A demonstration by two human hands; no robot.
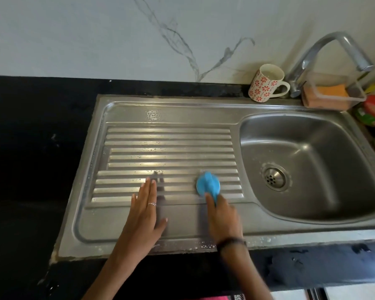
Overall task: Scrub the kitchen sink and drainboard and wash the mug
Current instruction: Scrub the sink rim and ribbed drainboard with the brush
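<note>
On the ribbed drainboard [171, 152], the right hand [222, 217] gripped a blue scrub brush [208, 185] pressed to the ridges near six o'clock, while the left hand [144, 210] lay flat with fingers spread beside it. The ridges ran nine to three. The mug [265, 83] stood at one o'clock behind the sink basin [312, 152], nearer the right hand.
</note>
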